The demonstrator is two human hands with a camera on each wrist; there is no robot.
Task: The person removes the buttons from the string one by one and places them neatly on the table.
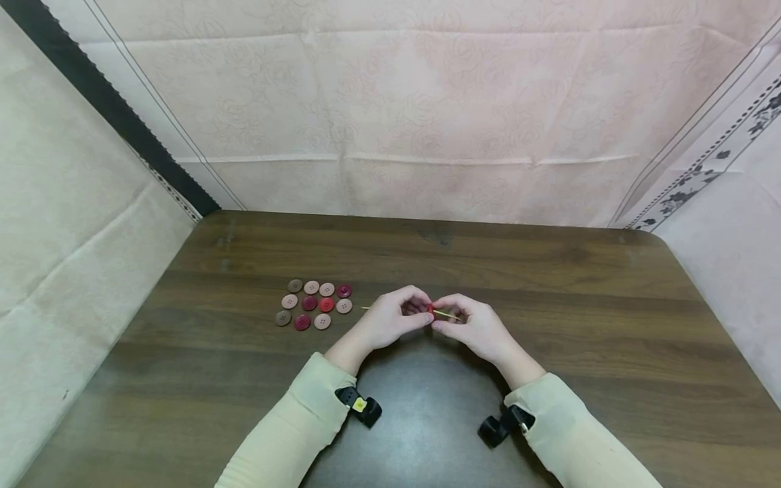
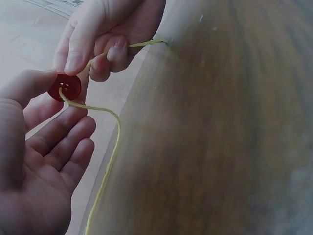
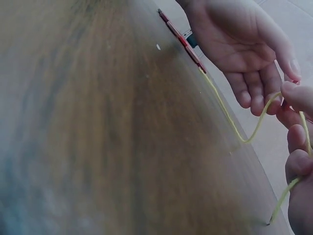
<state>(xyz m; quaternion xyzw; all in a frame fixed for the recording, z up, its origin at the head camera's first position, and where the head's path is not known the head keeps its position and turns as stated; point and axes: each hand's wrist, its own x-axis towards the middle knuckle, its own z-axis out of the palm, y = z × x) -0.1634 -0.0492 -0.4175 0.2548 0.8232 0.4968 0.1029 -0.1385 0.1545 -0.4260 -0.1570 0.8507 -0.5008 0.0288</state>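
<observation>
A red button (image 2: 72, 84) with small holes is pinched between the thumb and fingers of my left hand (image 1: 387, 324). A yellow cord (image 2: 116, 132) comes out of one hole and hangs down in a loose curve. My right hand (image 1: 474, 329) touches the button's edge with its thumb. Its curled fingers grip the other part of the cord, whose dark-tipped end sticks out past them in both wrist views. In the right wrist view the button is mostly hidden behind the fingers, and the slack cord (image 3: 239, 138) runs toward the buttons on the table.
Left of my hands, several buttons lie in rows on the wooden table (image 1: 610, 325): a bright red button (image 1: 326, 304), a pink button (image 1: 323, 320), a dark red button (image 1: 302, 322) and a brown button (image 1: 283, 318) among them. Pale cloth (image 1: 390, 122) hangs behind the table.
</observation>
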